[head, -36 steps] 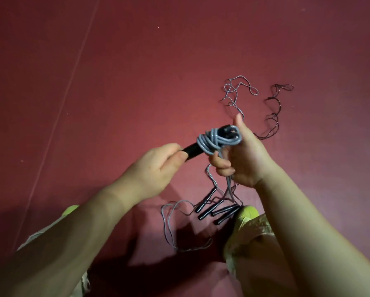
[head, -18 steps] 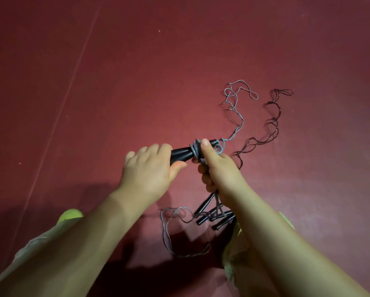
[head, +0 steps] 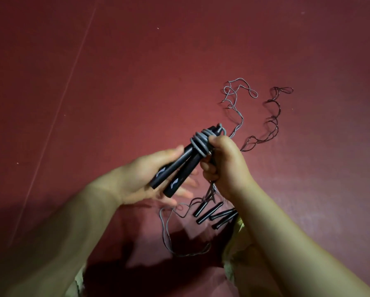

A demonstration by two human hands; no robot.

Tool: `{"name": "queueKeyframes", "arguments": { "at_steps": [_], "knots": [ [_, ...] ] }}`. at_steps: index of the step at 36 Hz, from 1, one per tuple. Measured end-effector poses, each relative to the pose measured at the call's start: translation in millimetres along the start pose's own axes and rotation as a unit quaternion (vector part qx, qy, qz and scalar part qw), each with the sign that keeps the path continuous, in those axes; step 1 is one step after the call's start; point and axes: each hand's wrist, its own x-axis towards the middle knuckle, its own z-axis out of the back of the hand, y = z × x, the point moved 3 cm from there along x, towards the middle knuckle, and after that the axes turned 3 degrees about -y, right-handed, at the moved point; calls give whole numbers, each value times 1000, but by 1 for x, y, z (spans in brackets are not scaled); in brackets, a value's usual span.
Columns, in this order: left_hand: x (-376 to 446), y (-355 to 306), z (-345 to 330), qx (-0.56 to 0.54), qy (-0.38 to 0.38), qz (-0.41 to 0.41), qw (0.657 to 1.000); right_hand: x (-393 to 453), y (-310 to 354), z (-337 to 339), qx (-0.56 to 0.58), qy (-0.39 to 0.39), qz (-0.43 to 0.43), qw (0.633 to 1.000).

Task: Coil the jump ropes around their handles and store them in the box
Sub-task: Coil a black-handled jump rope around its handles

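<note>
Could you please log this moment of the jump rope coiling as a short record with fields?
surface: dark red floor
held item: pair of black handles with grey rope coil wound round their upper end
left hand: fingers straight, supporting the handles from below
right hand: curled round the coiled end
loose on floor: four more black handles, a grey rope and a dark rope, uncoiled
box: not in view
stage: one rope coiled, none stored

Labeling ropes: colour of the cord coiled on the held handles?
Grey cord, on black handles; head view.
</note>
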Motion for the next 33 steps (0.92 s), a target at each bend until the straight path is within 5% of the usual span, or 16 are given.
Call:
{"name": "queueKeyframes", "arguments": {
  "at_steps": [3, 9, 21, 27, 33],
  "knots": [
    [-3, 0, -2, -57, 50, 25, 997, 1, 1, -2, 7, 33, -9, 999],
    [-1, -3, -4, -74, 10, -3, 997, 5, 1, -6, 14, 102, 1, 995],
    [6, 1, 1, -48, -90, -23, 995, 7, -12, -6, -228, -5, 6, 974],
    [10, 2, 3, -15, -147, -52, 988, 4, -27, -22, -186, 94, -50, 977],
    [11, 1, 9, 100, -188, -75, 974, 6, -14, -9, -168, -9, -49, 985]
  ]
}}
